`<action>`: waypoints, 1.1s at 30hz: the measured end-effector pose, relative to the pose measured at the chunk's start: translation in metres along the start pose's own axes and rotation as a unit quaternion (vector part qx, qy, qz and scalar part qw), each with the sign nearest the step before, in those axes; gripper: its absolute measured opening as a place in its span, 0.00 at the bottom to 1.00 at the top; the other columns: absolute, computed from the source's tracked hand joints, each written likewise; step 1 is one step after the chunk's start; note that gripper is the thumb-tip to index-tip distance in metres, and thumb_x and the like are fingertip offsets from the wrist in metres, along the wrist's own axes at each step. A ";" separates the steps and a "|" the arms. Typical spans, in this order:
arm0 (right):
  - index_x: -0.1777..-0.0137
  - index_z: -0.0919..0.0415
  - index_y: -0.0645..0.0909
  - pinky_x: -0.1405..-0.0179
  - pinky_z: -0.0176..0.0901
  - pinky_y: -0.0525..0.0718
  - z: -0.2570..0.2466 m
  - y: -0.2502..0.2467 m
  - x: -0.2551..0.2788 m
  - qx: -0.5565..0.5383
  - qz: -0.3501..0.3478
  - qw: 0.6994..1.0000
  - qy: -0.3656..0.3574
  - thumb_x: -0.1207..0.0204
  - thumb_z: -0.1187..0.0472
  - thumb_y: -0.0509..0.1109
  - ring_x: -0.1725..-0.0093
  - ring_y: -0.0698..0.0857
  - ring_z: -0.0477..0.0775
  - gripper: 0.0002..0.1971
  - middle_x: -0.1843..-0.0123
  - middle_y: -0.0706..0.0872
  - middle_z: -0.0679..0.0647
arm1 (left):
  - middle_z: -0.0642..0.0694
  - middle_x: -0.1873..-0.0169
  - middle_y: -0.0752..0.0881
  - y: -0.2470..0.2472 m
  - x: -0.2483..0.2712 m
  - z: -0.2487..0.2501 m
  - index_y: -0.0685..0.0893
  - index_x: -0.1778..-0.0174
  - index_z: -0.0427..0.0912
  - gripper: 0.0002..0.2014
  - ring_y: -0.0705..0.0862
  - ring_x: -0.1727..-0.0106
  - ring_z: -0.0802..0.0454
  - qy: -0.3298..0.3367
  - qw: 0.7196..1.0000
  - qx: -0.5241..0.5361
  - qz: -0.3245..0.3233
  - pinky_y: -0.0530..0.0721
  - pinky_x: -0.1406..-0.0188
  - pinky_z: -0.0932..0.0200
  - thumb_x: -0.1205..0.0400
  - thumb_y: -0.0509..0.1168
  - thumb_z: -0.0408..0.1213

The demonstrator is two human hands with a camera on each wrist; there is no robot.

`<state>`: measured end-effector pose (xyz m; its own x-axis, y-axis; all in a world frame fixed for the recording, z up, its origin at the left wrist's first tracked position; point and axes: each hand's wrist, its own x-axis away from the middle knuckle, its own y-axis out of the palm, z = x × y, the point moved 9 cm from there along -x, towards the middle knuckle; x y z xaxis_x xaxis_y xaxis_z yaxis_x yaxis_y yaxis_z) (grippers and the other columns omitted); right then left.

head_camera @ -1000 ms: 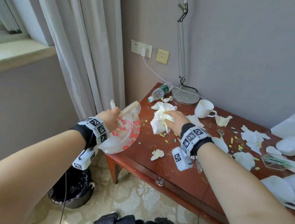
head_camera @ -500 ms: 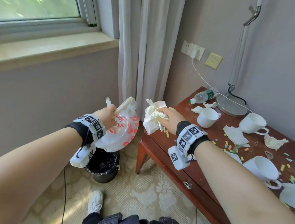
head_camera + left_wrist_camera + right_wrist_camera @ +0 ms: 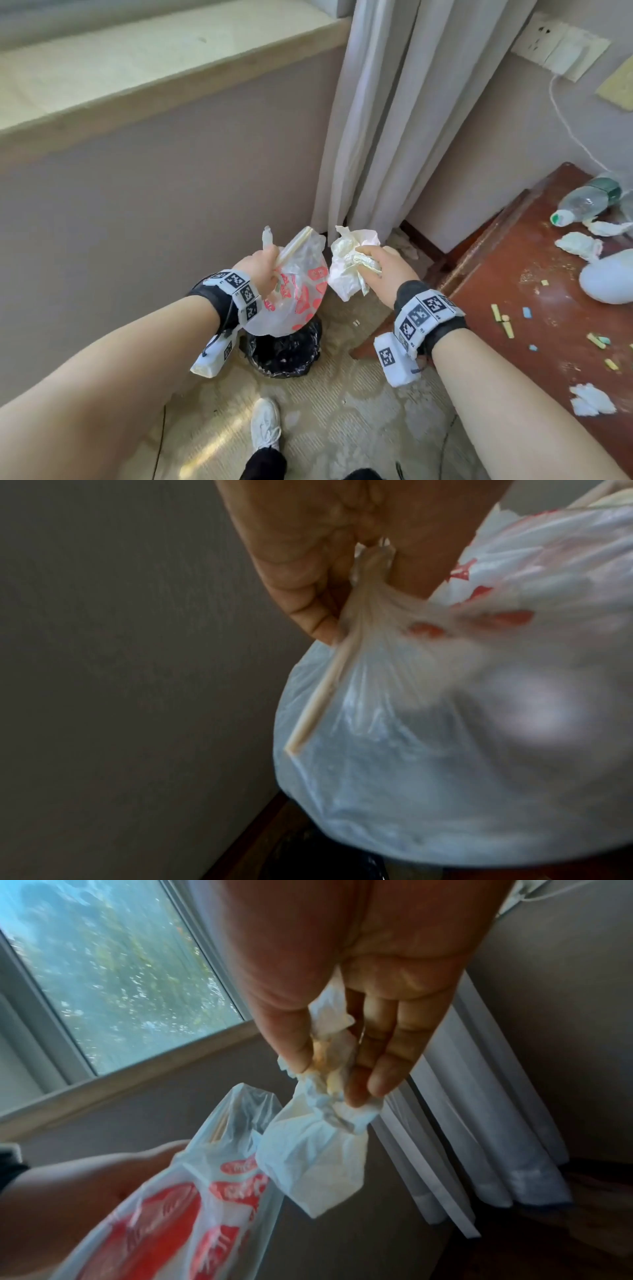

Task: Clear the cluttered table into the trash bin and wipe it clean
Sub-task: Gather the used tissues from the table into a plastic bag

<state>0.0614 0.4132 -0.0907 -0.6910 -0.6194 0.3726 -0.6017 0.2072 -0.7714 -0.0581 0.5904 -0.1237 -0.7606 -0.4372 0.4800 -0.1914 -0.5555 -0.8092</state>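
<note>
From the head we look down over both forearms at the trash bin (image 3: 284, 356). Our left wrist camera sits close under the left hand (image 3: 308, 534), facing down; the plastic bag (image 3: 445, 723) fills it, blurred, perhaps by nearness. Our right wrist camera looks along the right hand (image 3: 359, 961) toward the window (image 3: 120, 974). All three share the bag; head and right wrist share the crumpled tissue (image 3: 315, 1164).
</note>
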 end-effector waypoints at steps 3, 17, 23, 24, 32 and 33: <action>0.25 0.50 0.69 0.37 0.43 0.74 0.013 0.031 -0.034 -0.014 -0.005 0.999 0.030 0.17 0.56 0.60 0.36 0.77 0.57 0.20 0.29 0.70 0.55 | 0.43 0.50 0.83 0.039 -0.040 -0.028 0.26 0.22 0.40 0.43 0.84 0.55 0.44 -0.013 0.998 0.036 -0.047 0.85 0.51 0.49 0.20 0.55 0.28; 0.26 0.48 0.69 0.45 0.38 0.72 0.108 0.195 -0.146 -0.033 -0.072 0.994 0.070 0.17 0.56 0.60 0.37 0.77 0.55 0.20 0.28 0.70 0.54 | 0.40 0.40 0.75 0.274 -0.173 -0.116 0.70 0.34 0.37 0.19 0.77 0.43 0.43 -0.025 0.988 0.037 -0.150 0.76 0.44 0.55 0.20 0.62 0.33; 0.26 0.49 0.70 0.40 0.45 0.75 0.128 0.240 -0.144 -0.039 -0.102 0.991 0.082 0.18 0.56 0.60 0.36 0.77 0.57 0.20 0.28 0.70 0.55 | 0.43 0.23 0.60 0.310 -0.163 -0.134 0.65 0.23 0.51 0.32 0.63 0.24 0.43 0.019 0.986 0.003 -0.165 0.69 0.26 0.50 0.23 0.69 0.41; 0.26 0.49 0.70 0.39 0.46 0.76 0.127 0.247 -0.141 -0.039 -0.113 0.990 0.081 0.18 0.56 0.60 0.36 0.77 0.58 0.20 0.27 0.70 0.55 | 0.44 0.23 0.60 0.305 -0.160 -0.139 0.63 0.22 0.51 0.33 0.62 0.23 0.43 0.009 0.987 0.009 -0.157 0.67 0.25 0.51 0.23 0.68 0.40; 0.26 0.50 0.67 0.51 0.41 0.75 0.100 0.313 -0.126 0.024 -0.221 0.974 0.053 0.17 0.56 0.58 0.43 0.80 0.60 0.20 0.26 0.68 0.54 | 0.43 0.21 0.60 0.254 -0.137 -0.189 0.58 0.20 0.49 0.31 0.60 0.21 0.43 -0.115 0.986 0.072 -0.100 0.62 0.23 0.48 0.18 0.62 0.38; 0.26 0.51 0.67 0.50 0.43 0.77 0.096 0.325 -0.127 0.035 -0.234 0.970 0.052 0.17 0.56 0.58 0.42 0.80 0.61 0.19 0.26 0.68 0.54 | 0.42 0.21 0.59 0.250 -0.135 -0.193 0.58 0.20 0.48 0.31 0.61 0.21 0.42 -0.119 0.985 0.078 -0.095 0.62 0.24 0.48 0.18 0.62 0.38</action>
<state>-0.0078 0.4860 -0.4381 -0.3872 -0.5528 0.7378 -0.8330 -0.1332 -0.5370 -0.1226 0.6471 -0.4560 -0.5493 -0.4586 0.6985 -0.2038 -0.7372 -0.6442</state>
